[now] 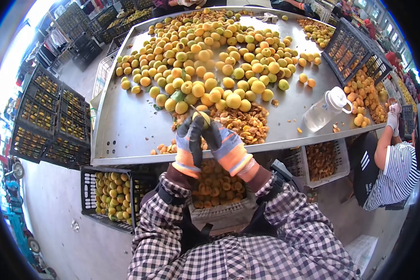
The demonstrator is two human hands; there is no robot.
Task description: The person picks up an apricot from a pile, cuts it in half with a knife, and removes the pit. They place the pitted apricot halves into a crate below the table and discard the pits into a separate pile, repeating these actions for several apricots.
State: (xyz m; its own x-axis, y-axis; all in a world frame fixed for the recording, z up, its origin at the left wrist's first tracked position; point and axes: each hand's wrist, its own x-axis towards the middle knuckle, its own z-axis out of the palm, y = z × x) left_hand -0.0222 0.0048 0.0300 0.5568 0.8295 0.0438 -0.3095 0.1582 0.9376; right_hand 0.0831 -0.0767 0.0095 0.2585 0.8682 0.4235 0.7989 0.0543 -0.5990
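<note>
Table (126, 126): steel, rimmed, heaped with loose apricots (210, 56).
Pits (247, 123): brown pile at the near edge.
Bottle (325, 110): clear, lying right.
Crates (51, 121): black, stacked left.
Co-worker (396, 168): striped shirt, right.

We hold our gloved left hand (190, 140) and right hand (222, 143) raised close together, thumbs nearly touching. Our fingers (197, 125) curl inward into a shared pinch at the top, while both forearms angle up toward each other.
</note>
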